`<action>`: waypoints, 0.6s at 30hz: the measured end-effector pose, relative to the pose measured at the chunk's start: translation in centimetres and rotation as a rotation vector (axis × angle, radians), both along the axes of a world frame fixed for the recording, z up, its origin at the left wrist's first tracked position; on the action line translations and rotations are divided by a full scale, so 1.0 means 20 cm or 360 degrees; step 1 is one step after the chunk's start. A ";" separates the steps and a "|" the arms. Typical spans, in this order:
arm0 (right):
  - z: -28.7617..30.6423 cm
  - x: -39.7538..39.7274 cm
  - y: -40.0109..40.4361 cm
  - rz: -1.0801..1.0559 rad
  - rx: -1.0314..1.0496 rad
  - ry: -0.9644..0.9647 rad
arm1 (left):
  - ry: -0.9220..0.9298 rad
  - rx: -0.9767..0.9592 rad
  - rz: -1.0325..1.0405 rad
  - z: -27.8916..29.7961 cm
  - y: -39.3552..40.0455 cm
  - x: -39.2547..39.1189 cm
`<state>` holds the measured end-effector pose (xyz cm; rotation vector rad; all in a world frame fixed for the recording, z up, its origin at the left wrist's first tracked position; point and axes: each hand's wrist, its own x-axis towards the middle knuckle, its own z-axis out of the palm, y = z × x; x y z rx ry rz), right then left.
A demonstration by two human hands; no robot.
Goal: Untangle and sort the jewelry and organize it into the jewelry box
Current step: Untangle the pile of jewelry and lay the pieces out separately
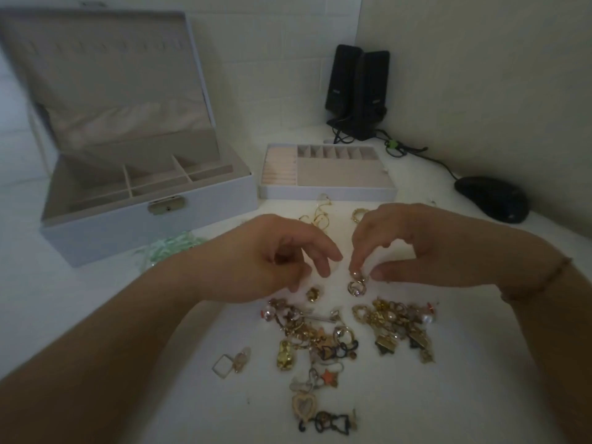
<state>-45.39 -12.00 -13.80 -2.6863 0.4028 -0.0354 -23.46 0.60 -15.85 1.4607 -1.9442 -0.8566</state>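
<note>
Head camera looks forward, down, close over the table [96, 315].

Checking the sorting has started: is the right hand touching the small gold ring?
Touching. The head view shows the right hand pinching the small gold ring between thumb and fingertips, above the table.

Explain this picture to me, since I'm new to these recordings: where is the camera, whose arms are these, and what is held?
There is no machine here. The single picture comes from a camera worn on a person's head, looking down at their own arms. The right hand pinches a small ring above a white table; the left hand hovers beside it, fingers loosely curled, holding nothing. Below lies a jewelry pile. Behind stand the open box and its lifted-out tray. A mouse and speakers sit at the back.
</note>
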 end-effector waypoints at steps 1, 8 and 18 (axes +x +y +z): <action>0.00 0.00 0.00 0.0030 0.0002 0.0022 | -0.0015 -0.0030 0.0031 0.00 0.00 0.01; -0.04 0.05 0.03 0.0079 -0.0136 0.0126 | -0.0209 -0.0040 0.0014 -0.01 -0.01 0.00; -0.06 0.07 0.02 0.0108 -0.0122 0.0110 | -0.0274 0.0040 -0.0029 -0.03 -0.02 0.01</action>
